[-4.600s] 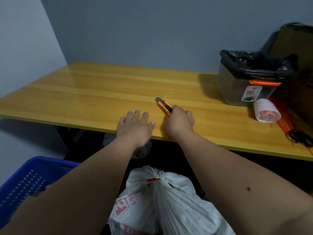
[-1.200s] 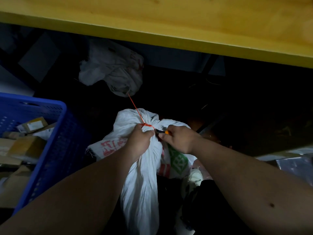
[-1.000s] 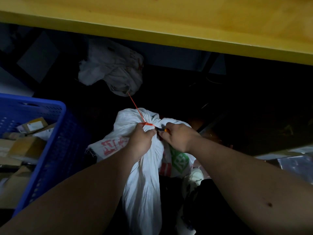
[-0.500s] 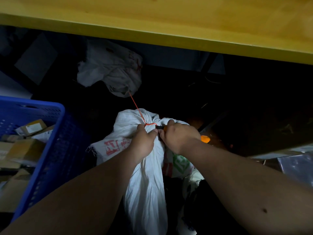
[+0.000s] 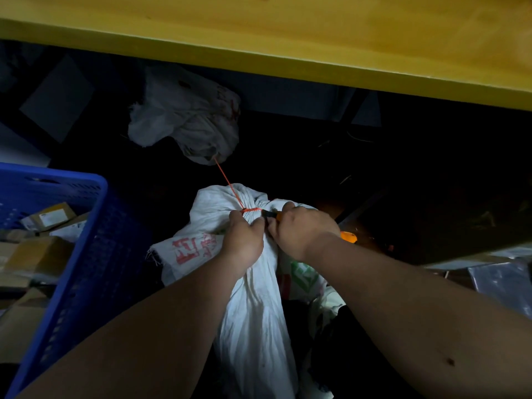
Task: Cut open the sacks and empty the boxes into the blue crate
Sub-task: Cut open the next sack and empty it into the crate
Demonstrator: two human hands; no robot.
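Observation:
A white woven sack [image 5: 253, 306] with red and green print stands on the dark floor below the table edge. An orange string [image 5: 251, 209] ties its neck. My left hand [image 5: 243, 240] grips the bunched neck just under the tie. My right hand [image 5: 302, 228] holds an orange utility knife [image 5: 348, 236], its dark tip at the string. The blue crate [image 5: 86, 254] stands at the left with several cardboard boxes [image 5: 34, 254] inside.
The yellow wooden table [image 5: 316, 38] overhangs the top of the view. A crumpled white sack [image 5: 190, 122] lies farther back under it, with the orange string running to it. A clear plastic sheet [image 5: 503, 286] lies at the right.
Earlier my hands were on the tabletop with the knife. In the last second both hands stayed at the sack's neck, and the knife's tip stayed against the string with its orange end showing behind my wrist.

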